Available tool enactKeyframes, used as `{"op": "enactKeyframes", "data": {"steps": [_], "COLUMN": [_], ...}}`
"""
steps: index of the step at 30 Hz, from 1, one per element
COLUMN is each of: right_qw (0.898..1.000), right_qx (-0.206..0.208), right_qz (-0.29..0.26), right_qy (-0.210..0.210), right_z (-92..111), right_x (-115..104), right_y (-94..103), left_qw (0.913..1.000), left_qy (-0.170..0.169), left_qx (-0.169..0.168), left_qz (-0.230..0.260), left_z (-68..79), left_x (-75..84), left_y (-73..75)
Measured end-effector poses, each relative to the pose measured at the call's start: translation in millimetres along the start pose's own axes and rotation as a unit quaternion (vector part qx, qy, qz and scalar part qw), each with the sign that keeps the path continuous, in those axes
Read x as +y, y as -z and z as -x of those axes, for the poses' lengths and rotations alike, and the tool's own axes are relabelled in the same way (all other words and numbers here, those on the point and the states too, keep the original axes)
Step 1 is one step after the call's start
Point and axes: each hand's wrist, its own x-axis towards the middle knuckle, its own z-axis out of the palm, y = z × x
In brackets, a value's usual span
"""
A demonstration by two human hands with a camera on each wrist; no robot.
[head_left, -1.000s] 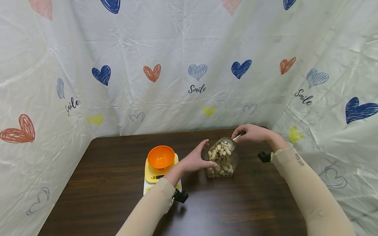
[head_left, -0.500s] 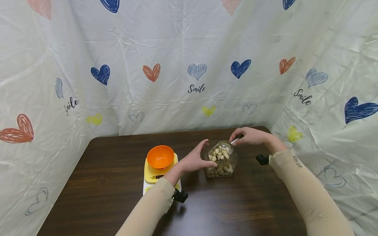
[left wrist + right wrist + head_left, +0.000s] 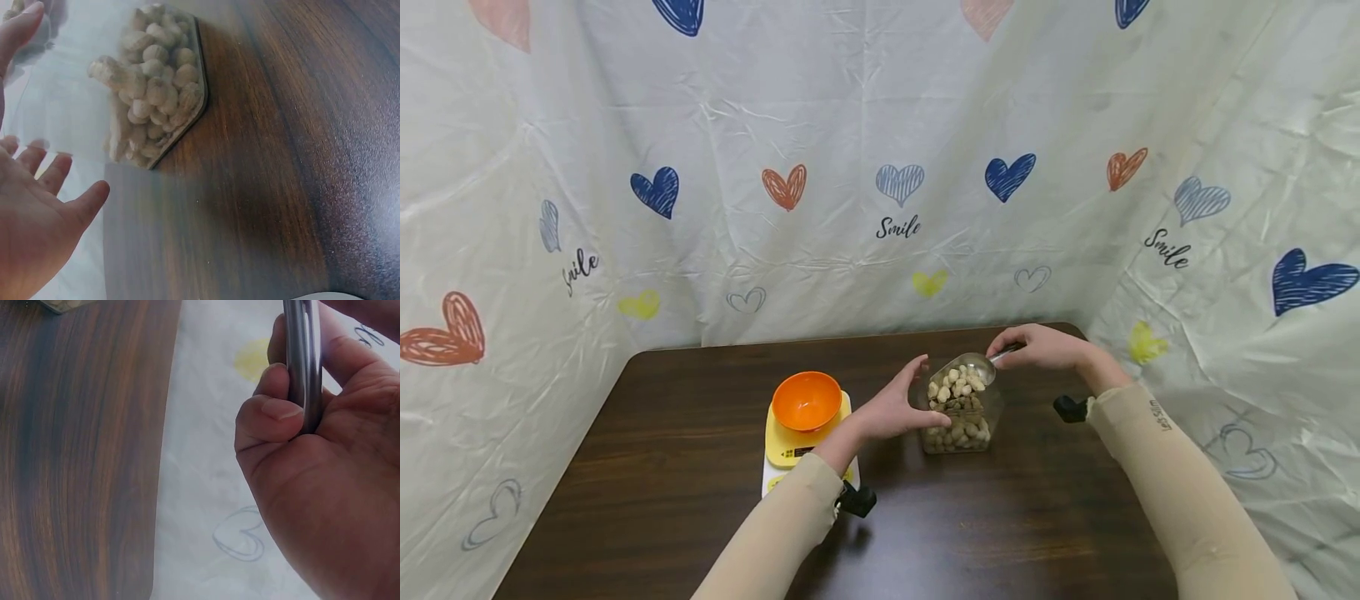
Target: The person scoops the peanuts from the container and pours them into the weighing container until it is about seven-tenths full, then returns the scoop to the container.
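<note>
A clear box holds peanuts in their shells. My left hand spans its left side, thumb against the front wall and fingers at the far side; the fingertips show spread in the left wrist view. From the upper right, my right hand grips the handle of a metal scoop. The scoop's bowl is tilted down to the left at the box's top, with peanuts in it. In the right wrist view, curled fingers hold the shiny scoop handle.
Left of the box, an orange bowl stands on a yellow and white kitchen scale, partly hidden by the left forearm. The dark wooden table ends at a white curtain printed with hearts.
My right hand and the scoop dipped slightly down and left, then came back up and right a little with peanuts in the scoop. My left hand has stayed at the box.
</note>
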Motion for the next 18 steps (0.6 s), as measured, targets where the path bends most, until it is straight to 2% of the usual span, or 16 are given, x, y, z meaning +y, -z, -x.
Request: {"op": "enactKeyframes", "data": {"steps": [5, 10, 14, 18], "right_qw": [1.0, 0.999, 0.997, 0.995], "right_qx": [0.026, 0.051, 0.074, 0.093], "right_qz": [-0.002, 0.002, 0.0, -0.007], "right_qy": [-0.009, -0.013, -0.023, -0.027], "right_z": [10, 21, 30, 37], "right_x": [-4, -10, -17, -23], "right_y": [-1.3, -3.0, -4.4, -7.1], "left_qw": [0.9999, 0.9998, 0.9998, 0.9986], "left_qy": [0.006, 0.013, -0.016, -0.051], "left_qx": [-0.012, -0.017, -0.008, 0.008], "left_qz": [0.009, -0.003, -0.005, -0.007], "left_z": [3.4, 14.7, 27.1, 45.8], "left_x": [0.5, 7.3, 14.6, 24.3], "left_y": [1.3, 6.8, 18.5, 38.0]}}
